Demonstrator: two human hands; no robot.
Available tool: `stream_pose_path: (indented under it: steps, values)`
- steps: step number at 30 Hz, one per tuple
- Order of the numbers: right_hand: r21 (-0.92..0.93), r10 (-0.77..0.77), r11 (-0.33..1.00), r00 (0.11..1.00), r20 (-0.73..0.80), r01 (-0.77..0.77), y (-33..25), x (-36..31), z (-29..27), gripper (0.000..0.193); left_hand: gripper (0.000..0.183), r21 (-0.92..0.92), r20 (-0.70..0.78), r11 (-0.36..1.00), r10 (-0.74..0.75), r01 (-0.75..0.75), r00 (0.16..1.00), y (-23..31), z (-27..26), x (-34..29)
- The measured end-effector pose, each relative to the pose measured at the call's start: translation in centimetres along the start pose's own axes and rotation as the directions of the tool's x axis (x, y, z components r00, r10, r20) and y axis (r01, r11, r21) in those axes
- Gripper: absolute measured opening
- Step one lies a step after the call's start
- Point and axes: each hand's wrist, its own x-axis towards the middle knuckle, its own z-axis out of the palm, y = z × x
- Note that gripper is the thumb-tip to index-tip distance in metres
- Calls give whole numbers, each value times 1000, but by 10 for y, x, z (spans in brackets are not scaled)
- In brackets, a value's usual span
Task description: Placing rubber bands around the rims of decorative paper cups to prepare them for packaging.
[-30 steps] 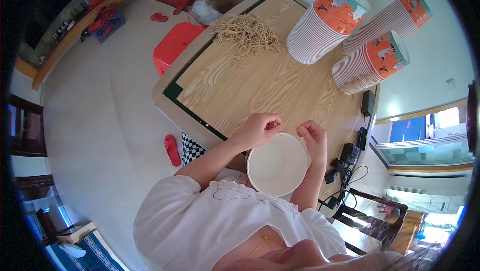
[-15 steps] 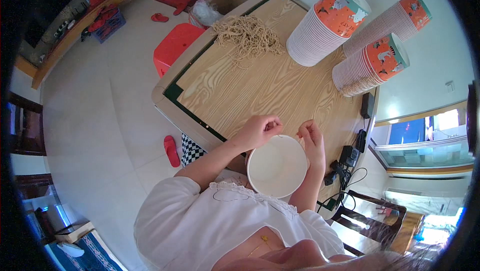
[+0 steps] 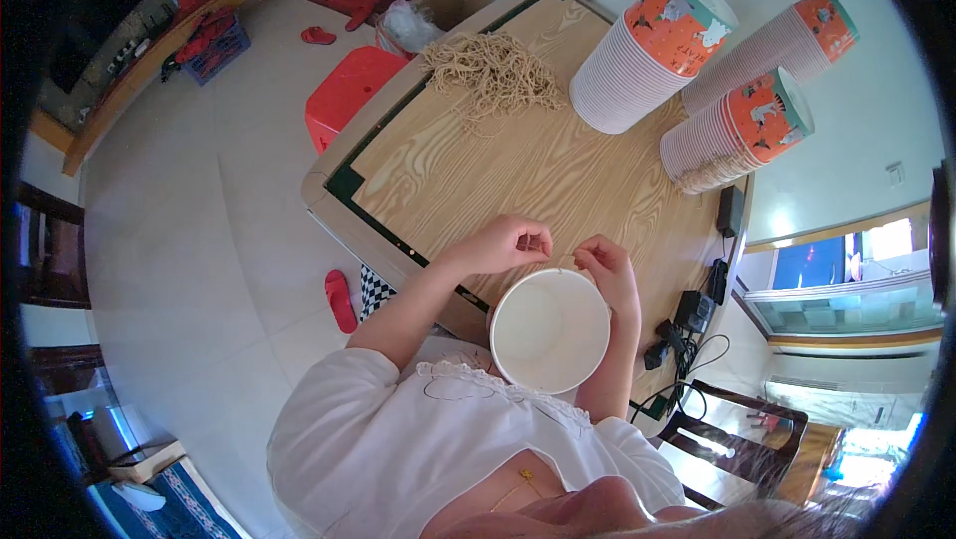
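Ahead of the left hand (image 3: 510,242), bare table (image 3: 448,191) gives open passage up to a heap of string (image 3: 493,73). Farther ahead of the right hand (image 3: 609,270), bucket stacks (image 3: 625,71) stand in the way; cords (image 3: 685,348) clutter its right. A bucket (image 3: 551,332) blocks the space between the forearms.

The paper bucket (image 3: 551,330) looks smooth, the twine (image 3: 498,71) rough.
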Motion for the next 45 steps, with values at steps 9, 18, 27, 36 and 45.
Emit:
stream_pose_path:
  steps: [9, 18, 27, 36, 45]
  values:
    - [45, 124, 991, 989, 85, -129, 14, 7, 12, 10, 12, 34, 40, 984, 173, -174, 984, -25, 23, 10]
    - [31, 91, 995, 993, 74, -93, 13, 8, 14, 12, 8, -104, -90, 991, -93, 83, 992, -20, 25, 4]
    - [108, 124, 985, 990, 73, -132, 26, 10, 18, 10, 20, -95, -12, 983, 157, -157, 988, -31, 16, 2]
    - [88, 148, 984, 986, 70, -154, 30, 8, 19, 10, 10, 11, -10, 998, 63, -63, 998, -35, 30, 6]
    - [126, 82, 988, 996, 40, -86, -17, -8, 16, 6, 22, -694, 146, 674, -214, 254, 966, -7, 22, 1]
